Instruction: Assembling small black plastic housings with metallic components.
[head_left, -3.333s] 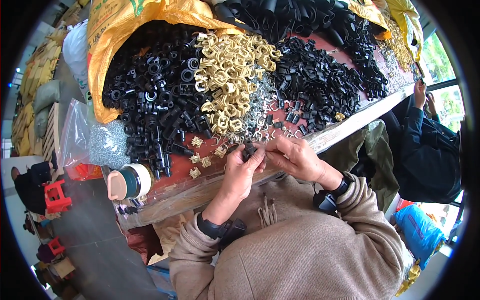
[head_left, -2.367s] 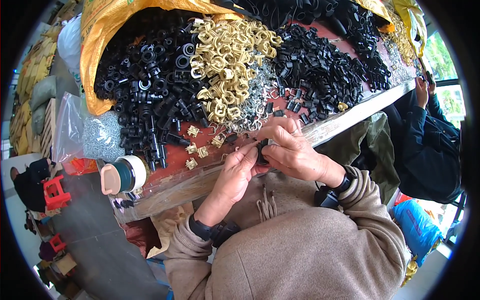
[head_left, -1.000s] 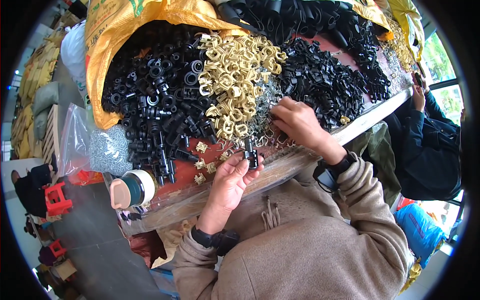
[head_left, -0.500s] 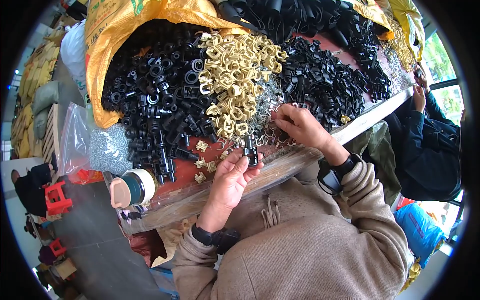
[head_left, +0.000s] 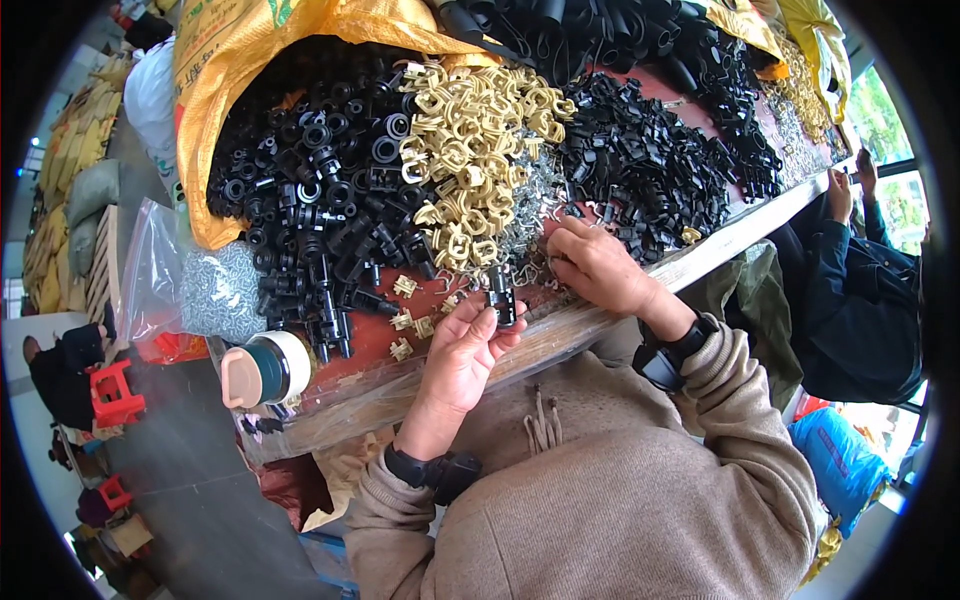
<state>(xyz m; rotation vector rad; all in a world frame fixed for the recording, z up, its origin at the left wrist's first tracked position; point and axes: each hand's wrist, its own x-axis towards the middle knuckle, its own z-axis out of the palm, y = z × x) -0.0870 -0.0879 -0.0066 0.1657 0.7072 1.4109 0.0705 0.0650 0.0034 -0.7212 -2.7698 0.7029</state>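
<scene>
My left hand (head_left: pixel 462 350) is closed round a small black plastic fitting (head_left: pixel 501 297), held upright over the table's front edge. To its right, my right hand (head_left: pixel 603 268) reaches down with curled fingers onto small metal clips (head_left: pixel 536 268) scattered at the front of the pile. Its fingertips are partly hidden, so what they pinch, if anything, does not show. Beyond the hands lies a heap of cream plastic clips (head_left: pixel 470 170). Black tubular fittings (head_left: pixel 320 190) are piled on the left and small black plastic parts (head_left: pixel 650 160) on the right. A few cream clips (head_left: pixel 403 320) lie loose near my left hand.
A lidded cup (head_left: pixel 282 367) stands at the table's (head_left: pixel 360 372) near left corner, by a clear bag of screws (head_left: pixel 222 295). A yellow woven sack (head_left: pixel 195 150) surrounds the black fittings. At the right, another person (head_left: pixel 850 290) works at the table edge. Red stools (head_left: pixel 117 395) stand left.
My right hand has shifted slightly down and toward the table's front edge, its fingers curling lower. My left hand holds the black fitting almost still.
</scene>
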